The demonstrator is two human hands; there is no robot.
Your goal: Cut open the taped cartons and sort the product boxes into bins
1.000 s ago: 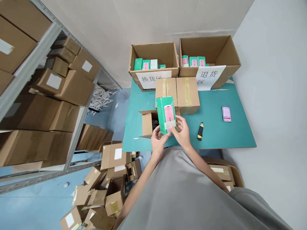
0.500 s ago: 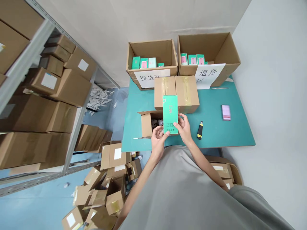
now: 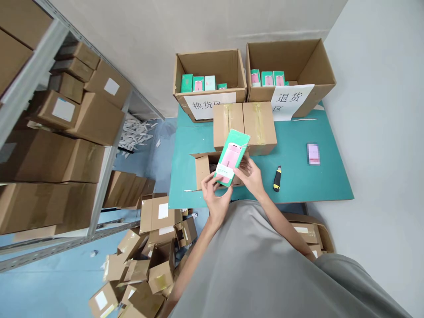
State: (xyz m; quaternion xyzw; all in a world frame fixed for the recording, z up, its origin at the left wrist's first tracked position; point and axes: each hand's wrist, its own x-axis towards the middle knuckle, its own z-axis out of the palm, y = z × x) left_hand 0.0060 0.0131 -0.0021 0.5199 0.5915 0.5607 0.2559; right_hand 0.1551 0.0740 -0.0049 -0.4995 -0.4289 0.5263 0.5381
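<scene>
Between my two hands is a green product box (image 3: 230, 155), tilted to the right, with a pink item pictured on the face toward me. My left hand (image 3: 217, 196) grips its lower left corner. On its lower right edge, the fingers and thumb of my right hand (image 3: 251, 177) are closed. Behind and below it stands an open small carton (image 3: 202, 171), its inside mostly hidden. Just beyond are closed brown cartons (image 3: 260, 126) with yellowish tape. To the right of my right hand, a black and yellow box cutter (image 3: 277, 179) lies on the green table (image 3: 318, 185).
Two large open cartons stand at the back: the left carton (image 3: 212, 57) and the right carton (image 3: 318, 66), each with several green boxes and a paper sign. A phone-like object (image 3: 313, 154) lies right. Shelves (image 3: 99, 198) of cartons and a pile of opened boxes (image 3: 160, 267) are left.
The green box has been turned from its text side to the side with the pink picture, and now leans to the right. Both hands have shifted their hold on it.
</scene>
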